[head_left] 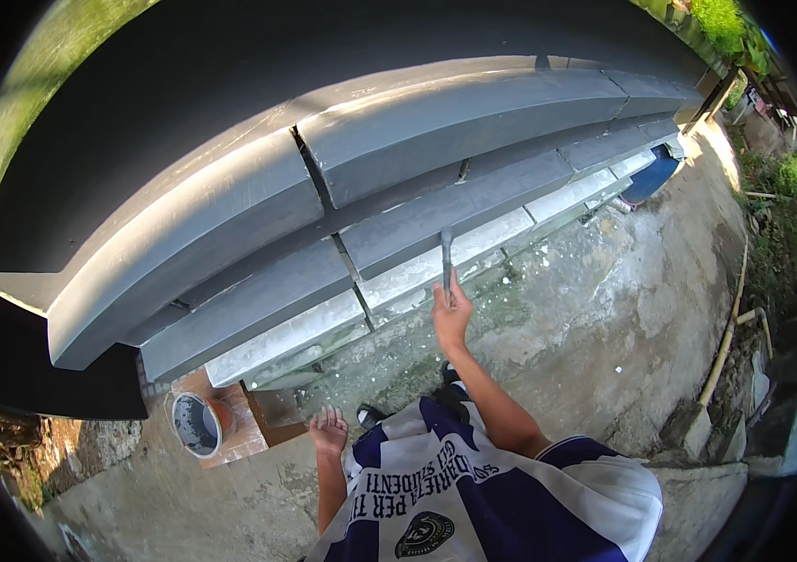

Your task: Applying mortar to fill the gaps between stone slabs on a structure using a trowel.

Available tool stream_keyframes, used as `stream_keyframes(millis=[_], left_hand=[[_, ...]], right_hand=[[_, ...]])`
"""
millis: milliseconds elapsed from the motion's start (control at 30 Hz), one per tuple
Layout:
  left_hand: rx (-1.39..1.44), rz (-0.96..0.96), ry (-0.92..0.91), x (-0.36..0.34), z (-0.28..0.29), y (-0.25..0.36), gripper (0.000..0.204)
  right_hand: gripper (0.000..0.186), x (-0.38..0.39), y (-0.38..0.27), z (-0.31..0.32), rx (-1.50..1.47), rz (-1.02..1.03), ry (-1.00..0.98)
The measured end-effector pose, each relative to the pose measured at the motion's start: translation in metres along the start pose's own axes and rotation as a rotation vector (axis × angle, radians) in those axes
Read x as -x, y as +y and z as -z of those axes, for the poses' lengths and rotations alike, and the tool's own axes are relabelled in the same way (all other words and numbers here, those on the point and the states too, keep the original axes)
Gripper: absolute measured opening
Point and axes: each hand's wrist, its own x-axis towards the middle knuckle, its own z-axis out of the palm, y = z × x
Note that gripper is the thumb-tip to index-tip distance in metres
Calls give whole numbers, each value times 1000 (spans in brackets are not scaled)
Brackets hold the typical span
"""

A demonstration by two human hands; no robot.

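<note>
My right hand (451,309) grips an upright paintbrush (447,245), whose grey-coated head rests against the front of a grey-painted middle ledge (511,192). Above it is a thicker grey ledge (436,131), split by narrow gaps. Below runs a whitish, unevenly coated ledge (445,255). My left hand (328,433) is held low at my left side, fingers spread and holding nothing. To its left, a bucket (198,421) with grey paint inside stands on a brown board (239,450).
Rough concrete ground (595,337) surrounds my sandaled feet. Pale pipes (726,356) and plants (773,197) edge the right side. A dark blue object (651,178) sits by the ledges' far right end. A dark surface (183,75) rises behind the ledges.
</note>
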Motion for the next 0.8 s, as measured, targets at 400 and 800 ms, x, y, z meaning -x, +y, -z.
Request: stream_keyframes(millis=[400, 800], left_hand=[[-52, 33, 52, -12, 23, 42, 47], [-68, 47, 80, -20, 54, 41, 49]], right_hand=[[37, -7, -64, 27, 280, -243, -493], [28, -2, -160, -64, 902, 456, -380]])
